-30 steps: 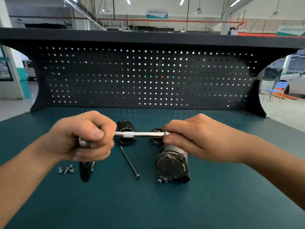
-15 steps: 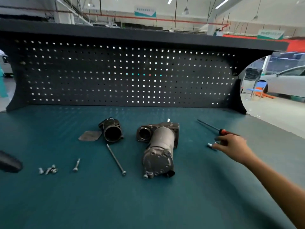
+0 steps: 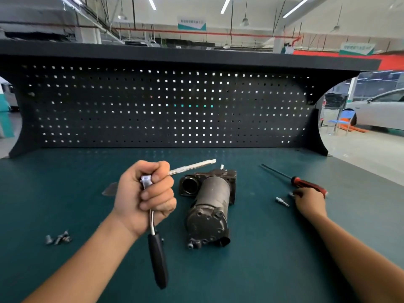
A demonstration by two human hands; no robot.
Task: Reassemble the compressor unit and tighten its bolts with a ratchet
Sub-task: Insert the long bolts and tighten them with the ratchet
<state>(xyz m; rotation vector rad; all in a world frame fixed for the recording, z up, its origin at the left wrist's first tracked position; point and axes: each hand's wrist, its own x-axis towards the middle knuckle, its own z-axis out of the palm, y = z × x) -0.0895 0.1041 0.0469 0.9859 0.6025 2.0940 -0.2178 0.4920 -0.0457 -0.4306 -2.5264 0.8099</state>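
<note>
Head view, findings for your review. Your left hand (image 3: 144,197) is now at bench centre; half a second ago it was out of view, with only the black grip showing at the left edge. Its fingers are clenched round the ratchet (image 3: 157,259) just below the head. The black grip hangs down toward you, and the extension bar (image 3: 192,166) points up and to the right, above the far end of the compressor unit (image 3: 209,204).

The unit has not moved. It lies on its side at mid-table (image 3: 262,270), just right of your left hand, round end cap facing you. The open port (image 3: 189,186) at its far left corner is dark inside; contents cannot be told.

Your right hand (image 3: 310,204) has come down from its earlier reach. It now sits low on the mat against the red-and-black screwdriver (image 3: 306,184) handle. The fingers are curled over a small metal piece at their tips; whether they pinch it cannot be told. A second small bit (image 3: 282,201) lies just left of that hand, apart from it.

The loose bolts (image 3: 58,239) remain in their cluster at near left. The flat plate (image 3: 110,190) shows only as an edge behind your left hand, which now covers the sleeve and long bolt seen earlier.
</note>
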